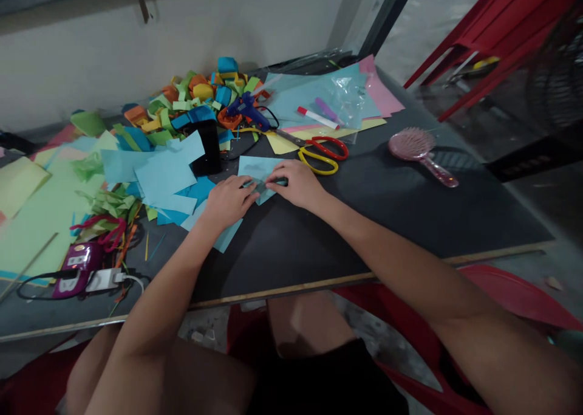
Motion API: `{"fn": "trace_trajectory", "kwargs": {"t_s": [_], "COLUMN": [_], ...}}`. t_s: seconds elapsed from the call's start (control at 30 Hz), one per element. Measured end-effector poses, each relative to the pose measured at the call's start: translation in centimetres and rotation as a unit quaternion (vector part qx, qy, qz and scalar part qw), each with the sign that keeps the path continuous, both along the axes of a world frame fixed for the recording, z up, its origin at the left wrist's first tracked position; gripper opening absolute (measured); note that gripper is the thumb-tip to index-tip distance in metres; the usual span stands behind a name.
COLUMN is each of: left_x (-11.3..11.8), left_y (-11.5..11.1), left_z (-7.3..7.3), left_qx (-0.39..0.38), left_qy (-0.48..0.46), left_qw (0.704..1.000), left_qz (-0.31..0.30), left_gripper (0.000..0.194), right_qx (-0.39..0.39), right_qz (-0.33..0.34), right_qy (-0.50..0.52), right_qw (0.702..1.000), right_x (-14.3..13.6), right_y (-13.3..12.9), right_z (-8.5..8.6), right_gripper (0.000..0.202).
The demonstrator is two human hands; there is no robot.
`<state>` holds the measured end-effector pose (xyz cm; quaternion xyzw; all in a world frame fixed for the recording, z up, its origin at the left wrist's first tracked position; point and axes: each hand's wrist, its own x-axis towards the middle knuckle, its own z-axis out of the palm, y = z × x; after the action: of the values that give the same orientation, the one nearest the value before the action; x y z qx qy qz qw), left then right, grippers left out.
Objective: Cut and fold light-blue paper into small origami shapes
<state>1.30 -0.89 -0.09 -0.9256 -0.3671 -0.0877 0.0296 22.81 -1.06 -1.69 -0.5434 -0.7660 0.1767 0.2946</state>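
Observation:
A small light blue sheet of paper [255, 164] is between my two hands on the dark table, with a folded or raised part at its near edge. My left hand [228, 202] grips the paper's left side, fingertips pressed together on it. From the right, my right hand [296, 184] pinches the same paper between thumb and fingers. The fingers partly cover the fold. More light blue paper pieces [166, 172] lie to the left of my left hand. Just beyond my right hand are scissors [325, 154] with one red and one yellow handle loop.
Folded coloured paper pieces [191, 96] are heaped by the wall, near a blue glue gun [249, 110]. A marker [317, 118] lies on large sheets at the back. A pink hairbrush [421, 154] rests at right. At left are a purple device [79, 268] and cables.

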Motion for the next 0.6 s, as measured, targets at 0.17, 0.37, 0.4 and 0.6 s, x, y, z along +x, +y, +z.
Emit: {"fn": "trace_trajectory", "kwargs": {"t_s": [0.17,0.37,0.4,0.6], "left_x": [0.4,0.9,1.0,1.5], "left_y": [-0.2,-0.8,-0.9,-1.3], "left_z": [-0.4,-0.7,-0.8,-0.5], "left_qx": [0.01,0.021,0.021,0.011], "left_qy": [0.004,-0.014,-0.012,0.015], "left_qw": [1.0,0.999,0.998,0.996], "left_qz": [0.009,0.044,0.051,0.088], "left_gripper": [0.035,0.032,0.033,0.037], "right_qx": [0.027,0.025,0.02,-0.034], "right_qz": [-0.011,-0.017,-0.019,-0.014], "right_qy": [-0.027,-0.074,-0.082,-0.117], "right_qw": [0.999,0.997,0.996,0.992], "right_x": [0.2,0.0,-0.1,-0.3], "right_y": [0.2,-0.2,-0.4,-1.0], "right_z": [-0.5,0.1,0.3,1.4], "right_gripper": [0.01,0.017,0.018,0.024]}}
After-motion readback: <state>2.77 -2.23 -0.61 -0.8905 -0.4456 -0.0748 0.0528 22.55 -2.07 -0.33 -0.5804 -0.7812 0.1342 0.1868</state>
